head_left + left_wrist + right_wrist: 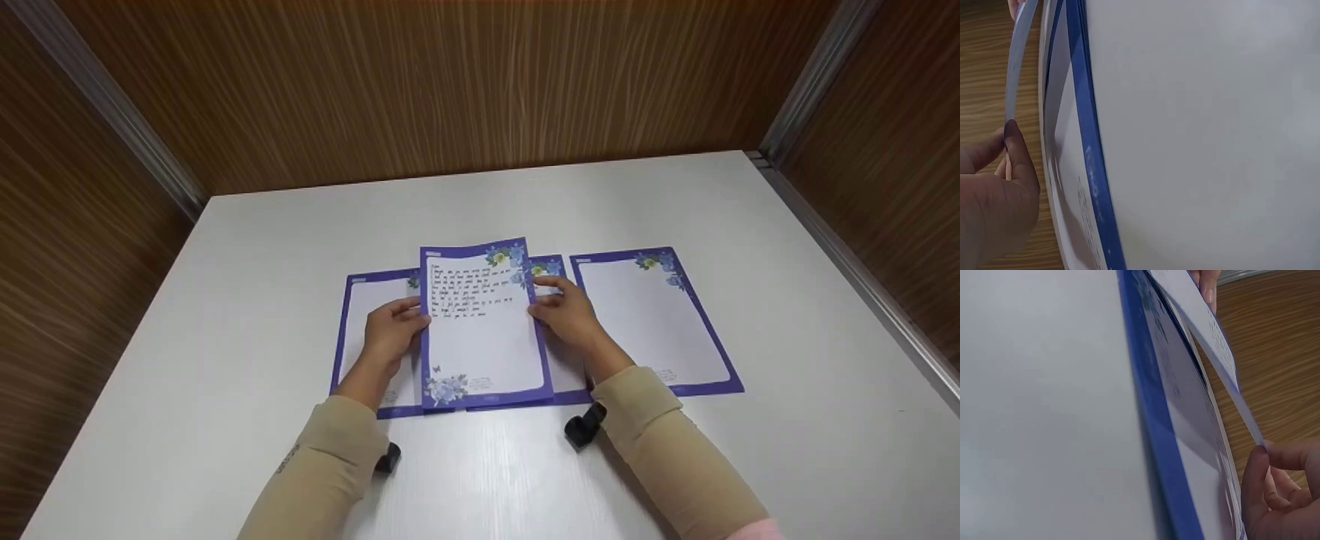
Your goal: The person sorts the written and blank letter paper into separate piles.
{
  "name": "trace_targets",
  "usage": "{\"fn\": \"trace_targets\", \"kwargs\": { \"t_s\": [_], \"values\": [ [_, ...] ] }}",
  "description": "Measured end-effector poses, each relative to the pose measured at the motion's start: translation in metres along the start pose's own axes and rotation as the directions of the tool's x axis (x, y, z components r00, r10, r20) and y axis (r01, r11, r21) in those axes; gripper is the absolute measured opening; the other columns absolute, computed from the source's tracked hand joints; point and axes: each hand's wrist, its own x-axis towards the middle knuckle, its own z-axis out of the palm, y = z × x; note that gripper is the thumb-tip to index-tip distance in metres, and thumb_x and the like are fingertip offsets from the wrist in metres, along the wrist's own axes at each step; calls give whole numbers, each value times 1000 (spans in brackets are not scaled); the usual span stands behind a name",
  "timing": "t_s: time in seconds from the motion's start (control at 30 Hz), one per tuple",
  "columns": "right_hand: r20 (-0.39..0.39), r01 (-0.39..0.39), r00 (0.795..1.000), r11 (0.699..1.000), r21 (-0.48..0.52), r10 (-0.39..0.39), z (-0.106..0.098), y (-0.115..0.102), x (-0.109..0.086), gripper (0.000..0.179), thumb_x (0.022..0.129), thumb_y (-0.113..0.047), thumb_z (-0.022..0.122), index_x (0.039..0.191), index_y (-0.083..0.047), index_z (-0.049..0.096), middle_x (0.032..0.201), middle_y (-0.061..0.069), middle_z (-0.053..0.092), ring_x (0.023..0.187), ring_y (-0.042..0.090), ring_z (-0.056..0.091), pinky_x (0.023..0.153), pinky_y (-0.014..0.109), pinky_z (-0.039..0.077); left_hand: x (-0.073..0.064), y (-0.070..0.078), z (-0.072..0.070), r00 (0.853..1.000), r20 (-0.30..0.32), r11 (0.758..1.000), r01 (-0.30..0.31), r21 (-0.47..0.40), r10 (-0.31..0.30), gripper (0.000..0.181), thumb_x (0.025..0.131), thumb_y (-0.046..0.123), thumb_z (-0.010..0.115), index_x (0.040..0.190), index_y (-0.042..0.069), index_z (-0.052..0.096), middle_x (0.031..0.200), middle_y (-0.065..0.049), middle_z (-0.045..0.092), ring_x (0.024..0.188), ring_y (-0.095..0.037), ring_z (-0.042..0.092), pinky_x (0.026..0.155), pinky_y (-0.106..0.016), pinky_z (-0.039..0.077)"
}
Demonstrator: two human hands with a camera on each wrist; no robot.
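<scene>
Between my two hands is a sheet of letter paper (484, 345) with a purple border, blue flowers and several handwritten lines in its upper half. My left hand (390, 330) pinches its left edge between thumb and fingers. On the opposite edge my right hand (568, 313) pinches it the same way. Both wrist views show the sheet (1014, 73) raised off the table and slightly bowed, seen nearly edge-on. Beneath it lie similar bordered sheets: a left one (361, 315) partly covered, and a middle one (568, 371) mostly hidden behind the held sheet and my right hand.
A third bordered sheet (645, 315), its writing area blank, lies on the right beside the middle one. All rest on a white table (225, 300) with wood-grain panels (450, 90) behind and at both sides. Black wrist devices (581, 431) show under the beige sleeves (637, 405).
</scene>
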Motion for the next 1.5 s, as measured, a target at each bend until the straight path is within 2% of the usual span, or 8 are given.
{"fn": "trace_targets", "kwargs": {
  "t_s": [0.2, 0.5, 0.77, 0.97, 1.07, 1.2, 1.5],
  "values": [
    [-14, -15, 1000, 999, -40, 15, -13, 3, 0, 48, 89, -3, 64, 135, -9, 50, 115, 16, 61, 101, 24, 59, 80, 30, 50, -1, 1, 15, 1000, 10, 1000, -11, -10, 11, 39, 85, -5, 66, 123, 0, 61, 108, -16, 65, 87, -19, 63, 67, -23, 53],
    [-22, -31, 999, 998, -53, 30, -27, 7, 2, 50, 89, -3, 63, 136, -8, 48, 116, 16, 60, 99, 24, 58, 78, 30, 50, -2, 2, 33, 1000, 13, 999, -25, 28, 25, 40, 85, -5, 66, 124, 0, 60, 105, -14, 65, 87, -19, 63, 69, -25, 54],
    [-43, -58, 998, 994, -88, 55, -36, 9, 2, 52, 88, -6, 63, 138, -9, 48, 117, 16, 61, 97, 24, 59, 78, 32, 51, -4, 2, 45, 999, 32, 999, -26, 45, 24, 39, 86, -4, 65, 124, 1, 61, 101, -10, 65, 81, -15, 61, 64, -24, 52],
    [-65, -62, 996, 996, -65, 57, -41, 13, 3, 57, 87, -4, 64, 140, -7, 43, 116, 16, 61, 93, 23, 60, 73, 28, 50, -5, 2, 48, 997, 59, 997, -50, 58, 46, 37, 87, -5, 63, 124, 0, 60, 105, -11, 66, 86, -17, 63, 69, -25, 54],
    [-73, -93, 993, 994, -64, 88, -43, 13, 3, 60, 87, -5, 65, 141, -8, 41, 119, 15, 59, 98, 24, 59, 79, 32, 51, -5, 1, 47, 997, 62, 997, -50, 56, 46, 36, 88, -5, 62, 124, -2, 59, 107, -13, 66, 89, -19, 64, 70, -25, 55],
    [-86, -92, 993, 991, -99, 84, -44, 13, 3, 59, 88, -6, 65, 141, -8, 41, 118, 14, 59, 99, 25, 58, 82, 35, 51, -6, 1, 46, 997, 63, 997, -45, 67, 41, 34, 90, -3, 61, 124, -3, 59, 107, -15, 65, 88, -19, 63, 68, -24, 55],
    [-124, -89, 990, 980, -179, 67, -44, 11, -1, 55, 89, -11, 64, 139, -6, 42, 116, 14, 61, 96, 25, 60, 76, 33, 53, -8, 2, 46, 998, 54, 991, -23, 135, 15, 31, 90, 1, 61, 121, -3, 60, 102, -14, 63, 89, -21, 65, 71, -25, 56]
  ]
}}
